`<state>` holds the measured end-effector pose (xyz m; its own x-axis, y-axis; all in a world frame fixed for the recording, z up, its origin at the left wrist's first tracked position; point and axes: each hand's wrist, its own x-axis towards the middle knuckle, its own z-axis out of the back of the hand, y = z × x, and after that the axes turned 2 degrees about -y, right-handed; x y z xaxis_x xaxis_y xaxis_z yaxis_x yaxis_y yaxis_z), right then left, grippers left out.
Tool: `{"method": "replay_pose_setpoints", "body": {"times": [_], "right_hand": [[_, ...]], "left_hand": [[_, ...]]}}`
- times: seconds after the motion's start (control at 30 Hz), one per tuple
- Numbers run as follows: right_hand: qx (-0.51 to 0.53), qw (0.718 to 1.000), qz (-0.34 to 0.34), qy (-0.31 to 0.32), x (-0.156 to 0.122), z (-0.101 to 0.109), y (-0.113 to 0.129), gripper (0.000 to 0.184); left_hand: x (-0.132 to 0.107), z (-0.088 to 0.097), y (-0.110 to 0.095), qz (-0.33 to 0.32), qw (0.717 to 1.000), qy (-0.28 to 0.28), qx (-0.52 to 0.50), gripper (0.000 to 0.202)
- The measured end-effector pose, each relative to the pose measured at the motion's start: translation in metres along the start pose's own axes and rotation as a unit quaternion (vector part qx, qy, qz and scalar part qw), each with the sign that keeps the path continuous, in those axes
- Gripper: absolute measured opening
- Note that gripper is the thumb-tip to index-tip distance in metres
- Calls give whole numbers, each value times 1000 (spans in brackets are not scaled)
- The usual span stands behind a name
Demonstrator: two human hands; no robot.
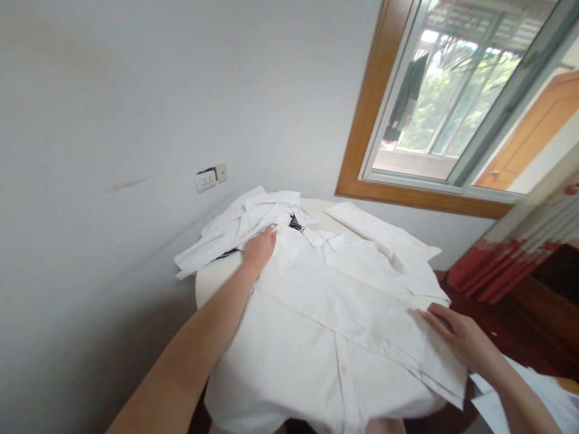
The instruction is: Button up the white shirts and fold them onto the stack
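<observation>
A white button-up shirt [312,337] is spread over a round table, its collar [326,244] at the far side and its lower edge hanging over the near side. One sleeve appears to lie slantwise across the body, reaching the right edge. My left hand [260,247] is closed on the shirt's cloth near the left shoulder, with its fingertips partly hidden. Over at the right edge, my right hand [456,331] rests on the shirt with fingers stretched out and nothing visibly gripped.
Behind my left hand lies a pile of white garments [253,217] with some dark striped cloth. Another folded white cloth [362,220] sits at the back right. A wall socket [205,180], a wood-framed window [353,163] and a red-and-white curtain [488,259] surround the table [212,280].
</observation>
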<state>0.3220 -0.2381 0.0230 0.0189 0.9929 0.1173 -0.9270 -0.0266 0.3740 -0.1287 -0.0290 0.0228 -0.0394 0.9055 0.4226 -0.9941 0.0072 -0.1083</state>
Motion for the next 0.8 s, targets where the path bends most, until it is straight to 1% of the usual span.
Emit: {"method": "replay_pose_setpoints", "body": {"times": [0.1, 0.13, 0.2, 0.27, 0.3, 0.37, 0.4, 0.47, 0.5, 0.53, 0.6, 0.63, 0.7, 0.8], "right_hand": [[-45, 999, 6, 9, 0, 0, -2, 40], [-78, 997, 0, 2, -1, -3, -5, 40], [-156, 987, 3, -40, -1, -12, -10, 36], [-225, 968, 43, -106, -1, -20, -12, 33], [-243, 958, 72, -135, 0, -23, -9, 32], [-240, 947, 130, -167, 2, -26, 5, 32], [-222, 947, 156, -170, 3, -28, 16, 33], [-168, 951, 214, -150, 5, -32, 42, 35], [-146, 951, 240, -131, 5, -35, 55, 37], [-129, 951, 261, -105, 5, -40, 66, 40], [-109, 952, 280, -54, 3, -50, 84, 46], [-104, 954, 281, -32, 1, -56, 89, 48], [-98, 958, 270, -5, -2, -64, 94, 50], [-95, 962, 254, 8, -4, -70, 93, 51]], "left_hand": [[-3, 3, 0, -3, 1000, -10, -1, 49], [-3, 3, 1, -2, 1000, -9, 1, 47], [-3, 0, 3, 2, 1000, -2, 5, 42], [-2, -4, 5, -1, 1000, -6, 5, 38], [-2, -6, 6, -7, 1000, -19, 5, 36], [-1, -6, 6, -29, 997, -66, 7, 35], [-1, -5, 6, -42, 995, -94, 10, 35], [-2, -2, 4, -72, 989, -132, 11, 34], [-2, -2, 3, -97, 986, -135, 8, 32], [-2, -2, 2, -129, 984, -127, 4, 28], [-2, -4, 2, -192, 977, -87, 2, 22], [-2, -7, 3, -211, 975, -65, 5, 19], [-1, -13, 5, -213, 976, -43, 15, 19], [2, -21, 8, -198, 979, -45, 18, 23]]}}
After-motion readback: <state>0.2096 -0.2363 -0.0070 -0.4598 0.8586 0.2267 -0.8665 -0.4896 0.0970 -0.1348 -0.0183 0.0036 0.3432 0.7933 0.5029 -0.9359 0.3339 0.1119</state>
